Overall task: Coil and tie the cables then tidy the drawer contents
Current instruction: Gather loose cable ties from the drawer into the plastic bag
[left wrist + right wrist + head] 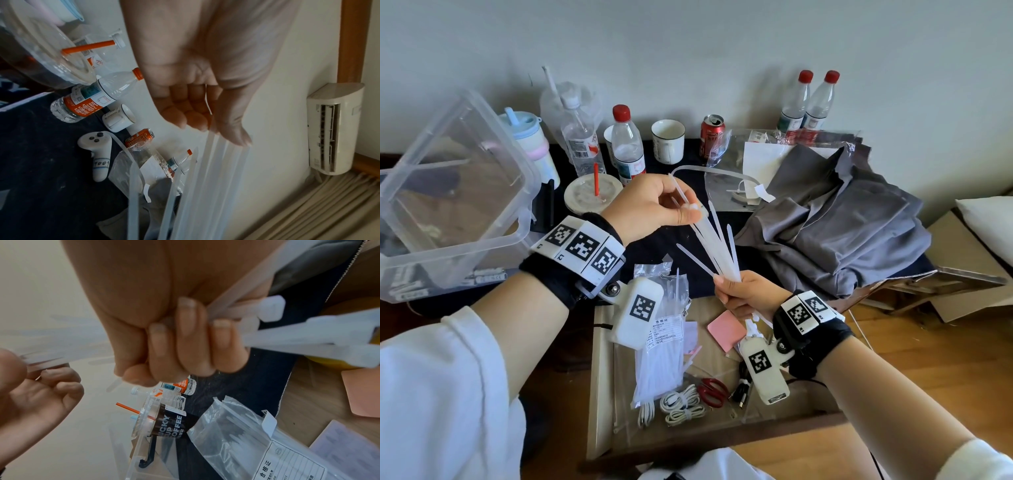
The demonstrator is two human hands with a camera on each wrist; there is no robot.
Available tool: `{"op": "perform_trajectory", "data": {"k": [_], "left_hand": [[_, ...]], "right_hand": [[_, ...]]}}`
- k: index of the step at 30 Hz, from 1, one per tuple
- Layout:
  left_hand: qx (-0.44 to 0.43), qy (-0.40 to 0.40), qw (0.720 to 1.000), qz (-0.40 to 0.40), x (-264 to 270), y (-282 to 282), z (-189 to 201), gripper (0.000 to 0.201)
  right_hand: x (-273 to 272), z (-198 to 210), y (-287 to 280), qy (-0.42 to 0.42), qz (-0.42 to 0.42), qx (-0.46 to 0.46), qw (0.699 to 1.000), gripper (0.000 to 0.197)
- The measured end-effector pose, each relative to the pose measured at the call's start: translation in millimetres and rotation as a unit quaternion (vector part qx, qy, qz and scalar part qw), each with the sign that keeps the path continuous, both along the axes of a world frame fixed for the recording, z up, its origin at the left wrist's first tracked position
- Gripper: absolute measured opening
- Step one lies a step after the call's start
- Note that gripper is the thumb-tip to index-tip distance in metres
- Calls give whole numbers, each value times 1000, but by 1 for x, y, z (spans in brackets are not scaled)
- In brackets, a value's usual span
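My right hand [726, 284] grips the lower part of a bundle of white cable ties [717, 243], which fans upward above the open wooden drawer [595, 377]. Their square heads stick out below my curled right fingers [185, 340]. My left hand [690, 214] pinches the upper end of the ties between thumb and fingertips [216, 129]; the strips [205, 186] hang down from it. In the drawer lie a plastic bag of cable ties [661, 342], coiled white cables [681, 404], a black cable [743, 390], red scissors [712, 390] and a pink note pad [726, 330].
A clear plastic box [455, 192] stands at the left. Behind the hands are water bottles [626, 144], a mug [668, 140], a red can [711, 132] and a lidded coffee cup with a red straw [592, 193]. Grey cloth [842, 226] is heaped at the right.
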State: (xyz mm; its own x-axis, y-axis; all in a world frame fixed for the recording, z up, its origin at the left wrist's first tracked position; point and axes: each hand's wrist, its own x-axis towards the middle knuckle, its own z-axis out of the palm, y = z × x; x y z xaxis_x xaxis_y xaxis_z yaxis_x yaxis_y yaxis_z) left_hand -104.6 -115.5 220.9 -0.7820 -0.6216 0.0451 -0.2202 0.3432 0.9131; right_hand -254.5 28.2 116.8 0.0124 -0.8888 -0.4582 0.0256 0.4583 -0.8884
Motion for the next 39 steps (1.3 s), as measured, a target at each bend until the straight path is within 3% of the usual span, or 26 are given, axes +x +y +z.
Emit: {"op": "perform_trajectory", "data": {"k": [13, 19, 24, 30, 33, 39], "left_hand": [[-69, 30, 997, 22, 2, -10, -7, 23], [-43, 19, 999, 18, 2, -13, -7, 21], [32, 39, 999, 20, 2, -12, -8, 17], [37, 13, 999, 4, 1, -12, -9, 17], [40, 17, 999, 14, 0, -11, -9, 17], [34, 24, 998, 39, -1, -7, -8, 20]], "right_hand": [[-3, -9, 3, 10, -15, 1, 1000, 40], [-9, -9, 9, 10, -26, 7, 1000, 42], [-10, -11, 10, -26, -32, -36, 999, 62], [-5, -7, 10, 5, -7, -39, 999, 74], [-1, -8, 9, 39, -27, -23, 999, 72], [-3, -1, 4, -20, -99, -11, 995, 52]]}}
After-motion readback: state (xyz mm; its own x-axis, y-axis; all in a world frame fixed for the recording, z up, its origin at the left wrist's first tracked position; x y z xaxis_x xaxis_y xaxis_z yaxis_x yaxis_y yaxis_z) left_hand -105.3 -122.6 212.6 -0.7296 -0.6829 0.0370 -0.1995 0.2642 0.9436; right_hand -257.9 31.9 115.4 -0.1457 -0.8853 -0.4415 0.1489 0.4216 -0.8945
